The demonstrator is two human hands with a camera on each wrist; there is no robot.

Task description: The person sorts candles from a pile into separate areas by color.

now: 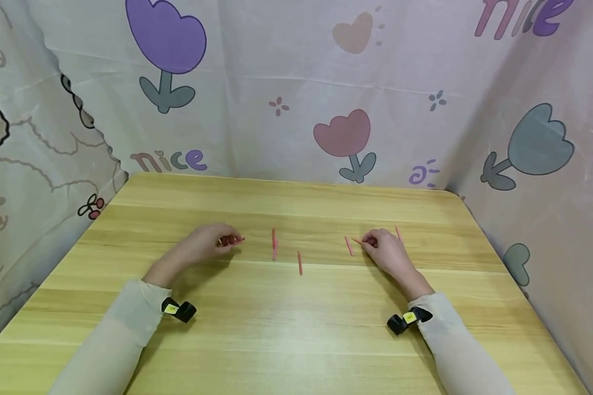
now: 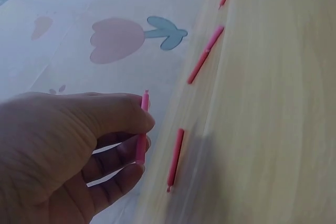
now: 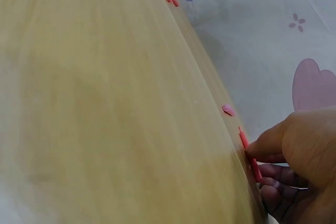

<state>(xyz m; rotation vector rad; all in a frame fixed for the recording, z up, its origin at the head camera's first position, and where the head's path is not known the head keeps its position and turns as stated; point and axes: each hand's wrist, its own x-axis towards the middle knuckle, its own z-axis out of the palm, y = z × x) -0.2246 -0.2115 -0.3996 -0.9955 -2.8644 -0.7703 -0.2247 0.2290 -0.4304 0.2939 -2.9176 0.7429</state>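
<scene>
Although the left hand [image 1: 202,242] hides much of its grip in the head view, the left wrist view shows thumb and fingertips pinching a slim pink stick [image 2: 140,149] with a tiny nub at its upper end. On a clock laid over the bench [image 1: 286,323], twelve at the far edge, this hand is at ten and the right hand [image 1: 387,252] at two, well apart. The right hand pinches a slim red stick [image 3: 254,168], its shaft partly covered by the thumb; the right wrist view's edge cuts off the hand.

Below the left hand lies a smooth, round red stick [image 2: 176,158], hard to separate from the held one in the head view. Toward eleven, an upper red stick [image 1: 273,237] and a lower pink stick [image 1: 275,253] lie together; whether they touch, I cannot tell. A lone red stick [image 1: 300,264] lies near twelve. At the right hand's nine is a tilted pink stick [image 1: 348,246]; at its one, a far stick [image 1: 398,232], its near end unclear. Behind hangs creased printed cloth [image 1: 257,49], its purple tulip [image 1: 173,41] cropped above.
</scene>
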